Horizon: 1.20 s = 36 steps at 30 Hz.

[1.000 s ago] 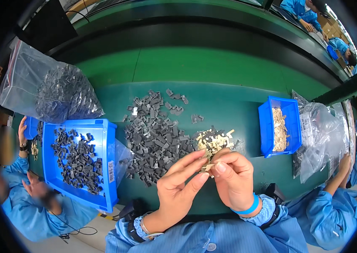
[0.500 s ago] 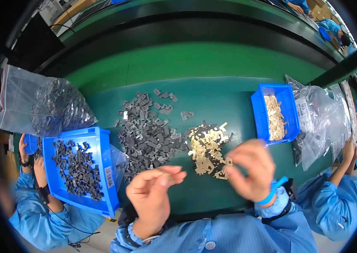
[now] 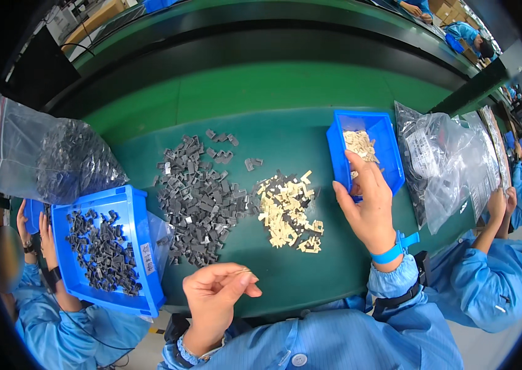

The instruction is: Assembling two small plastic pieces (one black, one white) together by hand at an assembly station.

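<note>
My left hand (image 3: pixel 216 296) is held low in front of me, thumb and forefinger pinched on a small thin piece (image 3: pixel 245 271), too small to make out fully. My right hand (image 3: pixel 372 206) reaches over the near edge of a blue bin (image 3: pixel 390 151) at the right. Its thumb and fingers are apart, with nothing visible between them. Small cream-coloured flat pieces (image 3: pixel 357 142) lie in that bin, partly hidden by the fingers. Between my hands is a pile of cream and black pieces (image 3: pixel 279 213). Left of it spreads a larger heap of dark grey clip-like parts (image 3: pixel 193 200).
A blue tray (image 3: pixel 134 213) of black parts stands at the left, below a clear bag (image 3: pixel 76 157) of dark parts. Clear plastic bags (image 3: pixel 446 160) lie right of the bin. Co-workers' arms (image 3: pixel 492 222) show at both sides. A green ledge (image 3: pixel 242 92) borders the far side.
My right hand has moved from beside the cream pile up and away to the blue bin at the right. The left hand keeps its pinch. The whole view has shifted slightly.
</note>
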### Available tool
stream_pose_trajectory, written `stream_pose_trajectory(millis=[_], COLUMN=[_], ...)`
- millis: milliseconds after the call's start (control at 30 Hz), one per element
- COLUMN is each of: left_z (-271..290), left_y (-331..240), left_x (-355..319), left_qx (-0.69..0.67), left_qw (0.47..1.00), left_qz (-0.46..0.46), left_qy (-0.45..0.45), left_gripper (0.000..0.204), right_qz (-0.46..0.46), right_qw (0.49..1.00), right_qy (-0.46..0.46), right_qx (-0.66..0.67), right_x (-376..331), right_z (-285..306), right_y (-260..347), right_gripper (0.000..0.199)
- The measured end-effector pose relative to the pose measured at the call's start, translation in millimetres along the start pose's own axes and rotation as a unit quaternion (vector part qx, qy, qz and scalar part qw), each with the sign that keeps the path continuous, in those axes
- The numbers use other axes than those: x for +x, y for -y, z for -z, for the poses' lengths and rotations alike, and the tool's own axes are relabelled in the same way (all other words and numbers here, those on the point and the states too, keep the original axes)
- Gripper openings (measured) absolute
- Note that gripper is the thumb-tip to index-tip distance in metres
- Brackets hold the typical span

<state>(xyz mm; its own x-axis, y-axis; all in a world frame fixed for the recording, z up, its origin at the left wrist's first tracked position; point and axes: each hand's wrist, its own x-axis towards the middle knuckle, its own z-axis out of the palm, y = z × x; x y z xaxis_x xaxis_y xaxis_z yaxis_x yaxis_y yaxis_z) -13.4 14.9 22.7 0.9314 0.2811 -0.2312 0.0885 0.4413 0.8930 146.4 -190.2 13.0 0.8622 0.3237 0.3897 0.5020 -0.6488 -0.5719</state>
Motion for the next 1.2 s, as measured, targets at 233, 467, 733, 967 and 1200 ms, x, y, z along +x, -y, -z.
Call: stream_pose_trajectory(millis=[233,467,733,967,1200], left_z=[-11,-13,-2,-4,-11], left_y=[2,3,9,5,-2], left_x=[-6,-11,-14,-8,-7], left_qx=[0.013,-0.008,-0.095,0.012,0.103], left_qw=[0.998,0.995,0.988,1.0,0.992], left_qz=[0.027,0.025,0.109,-0.023,-0.072], left_qy=[0.064,0.1,0.061,0.016,0.011], left_gripper=[0.016,0.018,0.014,0.011,0.012], right_qz=[0.052,0.116,0.171,0.175,0.255], right_qw=[0.995,0.915,0.917,0.929,0.926], right_qy=[-0.029,0.231,0.225,0.157,0.168], right_qx=[0.085,0.31,0.281,0.286,0.22], right_x=[-14,-25,-27,-23,-14], right_z=[23,2,-18,-19,-15], right_y=[36,78,83,82,75], right_gripper=[0.029,0.019,0.012,0.017,0.021])
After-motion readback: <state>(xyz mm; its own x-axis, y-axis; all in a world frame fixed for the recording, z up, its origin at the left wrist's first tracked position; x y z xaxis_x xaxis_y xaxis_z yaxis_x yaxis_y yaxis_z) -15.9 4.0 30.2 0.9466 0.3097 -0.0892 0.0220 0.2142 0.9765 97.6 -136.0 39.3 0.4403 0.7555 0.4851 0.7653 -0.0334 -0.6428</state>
